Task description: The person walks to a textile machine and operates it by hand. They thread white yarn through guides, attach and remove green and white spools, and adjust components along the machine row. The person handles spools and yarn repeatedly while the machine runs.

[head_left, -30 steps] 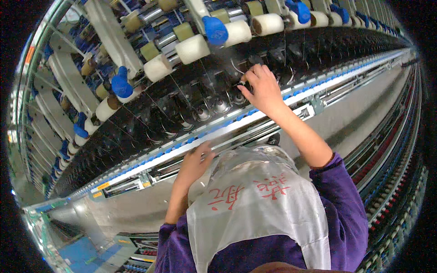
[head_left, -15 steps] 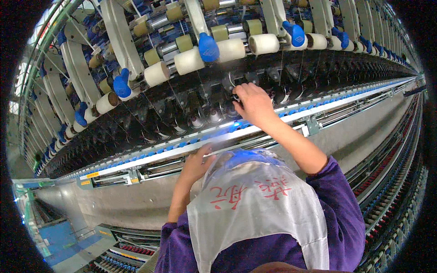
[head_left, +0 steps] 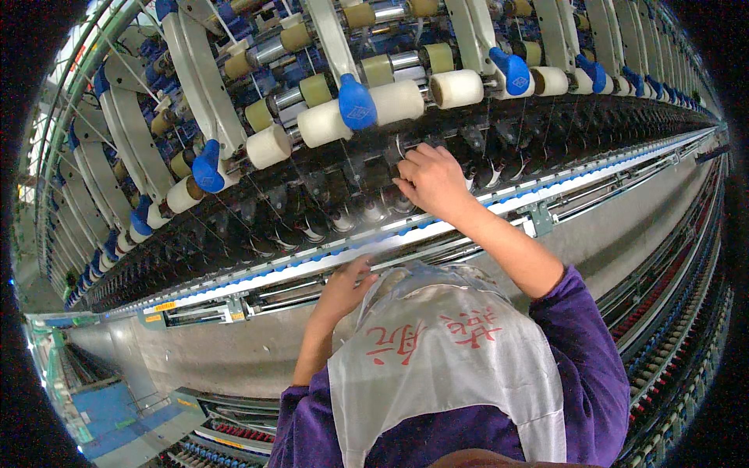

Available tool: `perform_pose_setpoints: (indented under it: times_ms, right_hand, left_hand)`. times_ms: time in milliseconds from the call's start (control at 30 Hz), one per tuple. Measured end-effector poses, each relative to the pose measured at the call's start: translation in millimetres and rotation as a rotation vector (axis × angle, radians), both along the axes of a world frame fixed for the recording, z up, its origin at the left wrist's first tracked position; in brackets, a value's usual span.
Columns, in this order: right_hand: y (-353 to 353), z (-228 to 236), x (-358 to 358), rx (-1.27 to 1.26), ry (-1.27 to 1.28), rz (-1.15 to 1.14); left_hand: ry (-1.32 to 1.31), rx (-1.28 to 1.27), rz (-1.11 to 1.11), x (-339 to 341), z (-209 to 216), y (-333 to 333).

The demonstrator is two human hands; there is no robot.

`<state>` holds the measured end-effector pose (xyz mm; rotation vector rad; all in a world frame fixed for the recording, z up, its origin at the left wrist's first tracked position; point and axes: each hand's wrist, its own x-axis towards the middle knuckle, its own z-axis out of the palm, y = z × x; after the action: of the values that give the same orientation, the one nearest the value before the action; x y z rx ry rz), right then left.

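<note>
In the head view my right hand [head_left: 433,181] reaches into the dark row of spindles below the white rollers. Its fingers are curled and pressed together, and whatever is between them is hidden. Just above the fingers a short pale strand [head_left: 399,146] shows against the black. Bobbins wound with white yarn [head_left: 343,221] stand left of this hand. My left hand [head_left: 343,288] hovers by the white rail [head_left: 304,264], next to my apron, with fingers bent and thumb apart. A pale blur crosses the rail above its fingertips; I cannot make it out.
A long spinning frame fills the upper view, with white rollers [head_left: 396,103] and pressure arms ending in blue caps [head_left: 357,103]. Thin yarns run down to the spindles. My white apron [head_left: 445,335] hangs close to the rail. Another machine row [head_left: 679,312] stands at right.
My right hand stays at the same spindles, its fingers drawn in more tightly. My left hand has shifted slightly right and down. The blue glow on the rail and apron has gone.
</note>
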<state>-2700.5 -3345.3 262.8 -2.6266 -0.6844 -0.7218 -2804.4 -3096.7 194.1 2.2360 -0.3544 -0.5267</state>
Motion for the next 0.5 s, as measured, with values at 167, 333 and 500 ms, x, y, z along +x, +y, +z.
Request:
perform_pose_setpoints:
  times_ms: [167, 333, 500]
  right_hand:
    - [3.0, 2.8, 3.1, 0.151, 0.206, -0.059]
    - [5.0, 3.7, 6.8, 0.214, 0.451, -0.202]
    - [7.8, -3.0, 5.6, 0.255, 0.462, -0.254]
  left_hand:
    - [0.003, 0.02, -0.02, 0.7, -1.6, -0.4]
    - [0.02, 0.023, -0.048, 0.6, -6.5, 2.5]
    - [0.012, 0.078, -0.067, -4.4, -8.6, 7.6]
